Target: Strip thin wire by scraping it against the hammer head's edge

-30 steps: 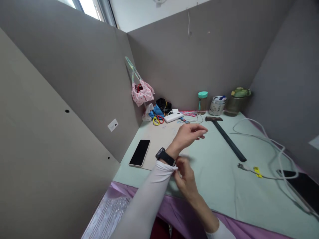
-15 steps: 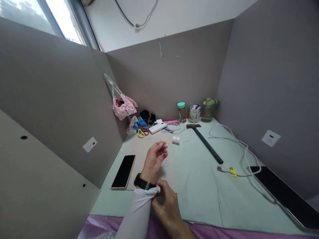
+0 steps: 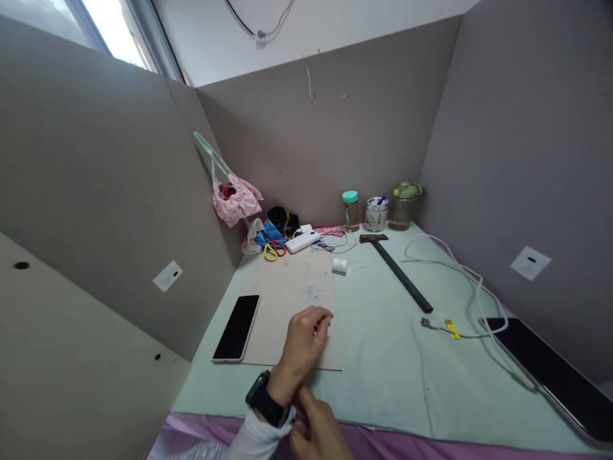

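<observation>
My left hand (image 3: 305,338) hovers above the lower edge of a beige board (image 3: 282,313) that has blue scribbles on it. Its fingers are curled in toward the thumb, and I see nothing between them. A black smartwatch (image 3: 268,399) is strapped round that wrist, just above the bunched cuff of a white sleeve (image 3: 258,434). Below the wrist, my right hand (image 3: 318,425) pinches the sleeve's cuff beside the watch strap; its fingertips are partly hidden. To the left, a phone (image 3: 237,329) lies dark side up, partly over the board.
A hammer (image 3: 402,275) lies right of centre, with a white cable (image 3: 472,275) and a tablet (image 3: 550,374) beyond it. Small white spool (image 3: 340,267), scissors (image 3: 274,250) and white power bank (image 3: 303,241) sit farther back. Bottles and a pen jar (image 3: 376,214) line the rear panel.
My left hand has turned from palm up to back up and moved lower, its fingers curling more. My right hand has also moved down, staying at the cuff. The view has shifted slightly.
</observation>
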The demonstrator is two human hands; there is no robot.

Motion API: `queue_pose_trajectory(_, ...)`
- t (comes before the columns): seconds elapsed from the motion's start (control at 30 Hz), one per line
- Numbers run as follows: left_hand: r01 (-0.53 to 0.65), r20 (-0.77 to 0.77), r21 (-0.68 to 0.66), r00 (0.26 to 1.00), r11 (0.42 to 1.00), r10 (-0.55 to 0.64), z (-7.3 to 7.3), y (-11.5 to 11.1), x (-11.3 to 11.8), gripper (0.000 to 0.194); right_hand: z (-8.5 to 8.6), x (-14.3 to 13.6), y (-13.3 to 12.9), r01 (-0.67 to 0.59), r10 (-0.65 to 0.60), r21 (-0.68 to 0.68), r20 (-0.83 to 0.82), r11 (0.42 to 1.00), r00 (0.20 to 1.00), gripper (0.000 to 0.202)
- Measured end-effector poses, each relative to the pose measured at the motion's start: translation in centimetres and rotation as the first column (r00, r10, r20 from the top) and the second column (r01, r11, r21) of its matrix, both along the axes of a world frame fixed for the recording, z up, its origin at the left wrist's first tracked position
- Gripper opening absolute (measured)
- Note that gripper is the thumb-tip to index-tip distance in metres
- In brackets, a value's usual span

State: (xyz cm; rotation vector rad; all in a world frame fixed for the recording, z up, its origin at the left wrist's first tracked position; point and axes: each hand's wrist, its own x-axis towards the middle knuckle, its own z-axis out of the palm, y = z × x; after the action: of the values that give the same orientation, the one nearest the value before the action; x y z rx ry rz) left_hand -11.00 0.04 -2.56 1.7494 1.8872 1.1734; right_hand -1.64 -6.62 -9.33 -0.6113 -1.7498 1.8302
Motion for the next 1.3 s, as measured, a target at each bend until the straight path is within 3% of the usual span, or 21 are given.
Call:
queue_pose_trajectory(0.13, 0.087, -0.079, -0.088, 0.992, 0.992, -0.094, -1.2, -1.9, -0.1, 0.022, -0.4, 3.3, 0.3, -0.111, 0.110, 0.012, 0.072, 0.994, 0.991, 0.032)
queue_pose_trajectory(0.2, 0.093, -0.174, -0.113, 0.978, 0.989, -0.112, -1.5, -2.4, -0.9, 0.023, 0.4, 5.0, 1.5, -0.126, 0.113, 0.139, 0.097, 0.982, 0.989, 0.028)
queue_pose_trajectory(0.27, 0.091, -0.278, -0.140, 0.952, 0.986, -0.127, -1.5, -2.4, -1.9, 0.026, 1.9, 6.6, 3.8, -0.071, 0.025, 0.369, 0.127, 0.927, 0.992, 0.023)
queue_pose_trajectory(0.37, 0.072, -0.425, -0.202, 0.892, 0.977, -0.154, -1.4, -1.1, -3.1, 0.032, 4.1, 7.8, 9.2, 0.018, -0.168, 0.658, 0.166, 0.753, 0.972, 0.024)
queue_pose_trajectory(0.43, 0.062, -0.506, -0.249, 0.843, 0.967, -0.184, -1.4, 0.6, -3.5, 0.037, 4.7, 7.6, 13.4, 0.015, -0.273, 0.828, 0.167, 0.560, 0.947, 0.031)
queue_pose_trajectory(0.53, 0.069, -0.588, -0.299, 0.772, 0.952, -0.240, -1.5, 4.1, -3.8, 0.048, 3.8, 6.1, 18.8, -0.023, -0.412, 0.965, 0.133, 0.262, 0.902, 0.042)
queue_pose_trajectory(0.57, 0.073, -0.607, -0.305, 0.753, 0.949, -0.253, -1.8, 5.3, -3.9, 0.052, 3.1, 5.5, 20.2, -0.031, -0.436, 0.981, 0.114, 0.193, 0.893, 0.043)
queue_pose_trajectory(0.63, 0.088, -0.637, -0.313, 0.719, 0.946, -0.277, -2.7, 7.5, -4.2, 0.059, 1.6, 4.5, 22.0, -0.043, -0.460, 0.992, 0.095, 0.121, 0.883, 0.042)
queue_pose_trajectory(0.7, 0.102, -0.659, -0.319, 0.690, 0.942, -0.298, -4.0, 9.0, -4.3, 0.061, 0.1, 4.0, 22.9, -0.084, -0.482, 0.987, 0.140, 0.135, 0.865, 0.042)
queue_pose_trajectory(0.77, 0.103, -0.679, -0.313, 0.671, 0.944, -0.298, -5.3, 9.6, -4.3, 0.056, -0.8, 4.1, 23.1, -0.137, -0.489, 0.970, 0.219, 0.199, 0.844, 0.043)
queue_pose_trajectory(0.93, 0.078, -0.712, -0.263, 0.656, 0.962, -0.248, -6.8, 9.2, -3.8, 0.057, -1.4, 4.9, 22.5, -0.197, -0.454, 0.930, 0.327, 0.310, 0.828, 0.050)
queue_pose_trajectory(1.03, 0.064, -0.730, -0.241, 0.646, 0.968, -0.224, -6.9, 9.1, -3.7, 0.055, -1.3, 5.1, 22.1, -0.196, -0.455, 0.927, 0.332, 0.321, 0.826, 0.051)
queue_pose_trajectory(1.13, 0.072, -0.735, -0.223, 0.643, 0.972, -0.216, -6.9, 9.1, -3.6, 0.052, -0.9, 5.7, 22.7, -0.169, -0.464, 0.940, 0.296, 0.296, 0.835, 0.043)
queue_pose_trajectory(1.3, 0.071, -0.687, -0.254, 0.688, 0.965, -0.232, -6.1, 8.6, -3.3, 0.047, 0.2, 6.4, 27.6, -0.058, -0.638, 0.954, 0.242, 0.295, 0.731, 0.043)
